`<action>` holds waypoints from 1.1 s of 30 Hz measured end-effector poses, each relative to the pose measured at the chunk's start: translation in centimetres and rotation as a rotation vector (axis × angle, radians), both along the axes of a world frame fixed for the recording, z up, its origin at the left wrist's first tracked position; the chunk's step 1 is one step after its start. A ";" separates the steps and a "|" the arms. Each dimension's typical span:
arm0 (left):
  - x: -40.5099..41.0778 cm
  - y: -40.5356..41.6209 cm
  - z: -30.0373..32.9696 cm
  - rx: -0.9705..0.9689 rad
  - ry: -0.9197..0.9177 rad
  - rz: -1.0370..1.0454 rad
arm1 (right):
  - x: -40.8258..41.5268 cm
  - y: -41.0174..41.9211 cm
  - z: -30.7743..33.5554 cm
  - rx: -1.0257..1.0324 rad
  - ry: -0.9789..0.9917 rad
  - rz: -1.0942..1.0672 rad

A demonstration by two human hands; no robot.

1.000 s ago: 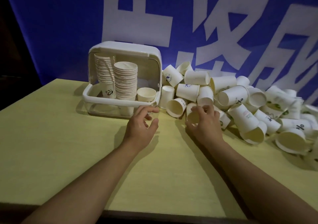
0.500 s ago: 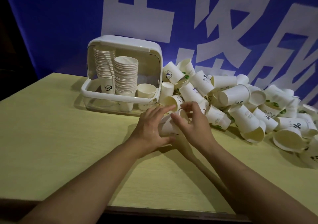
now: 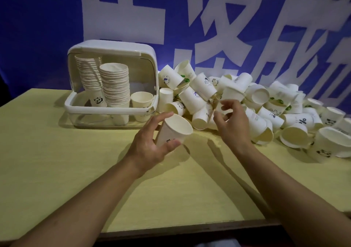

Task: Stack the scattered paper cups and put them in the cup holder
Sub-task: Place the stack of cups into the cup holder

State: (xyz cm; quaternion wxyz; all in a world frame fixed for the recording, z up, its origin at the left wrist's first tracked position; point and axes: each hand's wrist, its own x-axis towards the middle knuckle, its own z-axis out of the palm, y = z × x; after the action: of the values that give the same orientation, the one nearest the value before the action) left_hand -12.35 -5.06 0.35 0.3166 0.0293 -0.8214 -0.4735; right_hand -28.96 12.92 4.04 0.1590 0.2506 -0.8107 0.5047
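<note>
My left hand [image 3: 150, 146] grips a white paper cup [image 3: 173, 132], tilted with its mouth up and to the right, above the table in front of the cup holder. My right hand [image 3: 230, 122] hovers at the near edge of the pile of scattered paper cups [image 3: 266, 106], fingers loosely curled and holding nothing. The white cup holder [image 3: 106, 111] with its lid raised contains two tall stacks of cups [image 3: 114, 84] and a single cup [image 3: 141, 99].
The yellow table [image 3: 76, 161] runs to a front edge [image 3: 171, 227] near me. A blue banner with large white characters [image 3: 209, 28] hangs behind. The cup pile spreads along the right side as far as the frame's edge.
My left hand has taken the cup and lifted it upright off the table. My right hand has let go and moved right toward the pile.
</note>
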 end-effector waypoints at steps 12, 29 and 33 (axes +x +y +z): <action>-2.3 2.6 2.1 0.127 -0.076 -0.075 | -7.1 1.1 1.8 0.459 -0.002 -0.413; -2.8 2.7 3.3 0.007 -0.045 0.024 | 2.8 -1.1 4.5 -0.108 -0.096 0.363; -1.3 1.1 3.6 -0.012 -0.038 0.065 | 4.1 -2.6 4.4 0.045 -0.071 0.480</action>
State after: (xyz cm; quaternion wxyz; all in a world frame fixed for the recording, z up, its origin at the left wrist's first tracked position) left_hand -13.67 -3.93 3.99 0.3163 0.0633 -0.8287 -0.4574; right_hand -24.86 10.28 8.39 0.0004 0.4216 -0.7441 0.5183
